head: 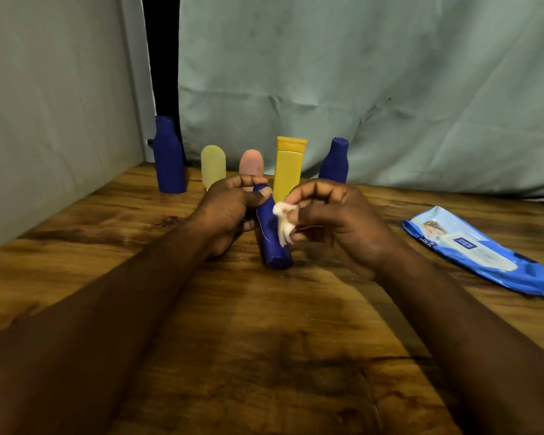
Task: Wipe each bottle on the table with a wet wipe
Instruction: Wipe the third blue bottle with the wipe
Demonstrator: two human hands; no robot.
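Note:
My left hand (230,211) grips a small dark blue bottle (272,243) near its top, tilted with its base toward me just above the wooden table (264,340). A crumpled white wet wipe (284,221) is pinched in my right hand (336,221) and touches the bottle's right side. Behind my hands stand a tall blue bottle (168,155), a pale yellow bottle (213,164), a pink bottle (252,163), a yellow bottle with an orange cap (289,167) and another blue bottle (335,161).
A blue pack of wet wipes (481,249) lies flat on the table at the right. Pale cloth hangs behind the bottles and along the left side (60,120), close to the table's edges.

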